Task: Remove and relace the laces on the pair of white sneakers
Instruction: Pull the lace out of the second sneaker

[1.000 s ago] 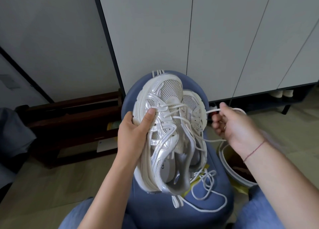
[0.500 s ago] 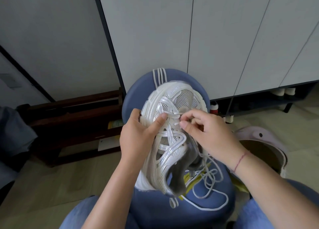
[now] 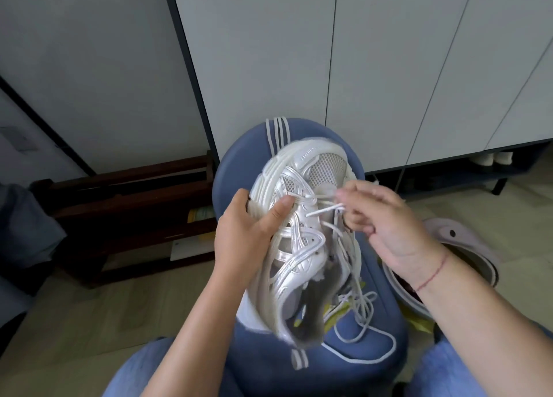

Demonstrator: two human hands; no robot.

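Sneaker (image 3: 299,265) is held above the blue stool (image 3: 374,375), long axis running away from the person, toe far and heel near. Left hand (image 3: 242,235) clamps the forefoot from the left, thumb pressed on the upper. Right hand (image 3: 386,220), curled and motion-blurred, appears to pinch the lace (image 3: 324,210) at the toe-end crossings, with the strand running leftward from that grip.

Soft, even daylight, fairly dim in the left corner. The right hand (image 3: 386,226) shows motion blur at its fingertips. Cabinet lines bow outward toward the edges.
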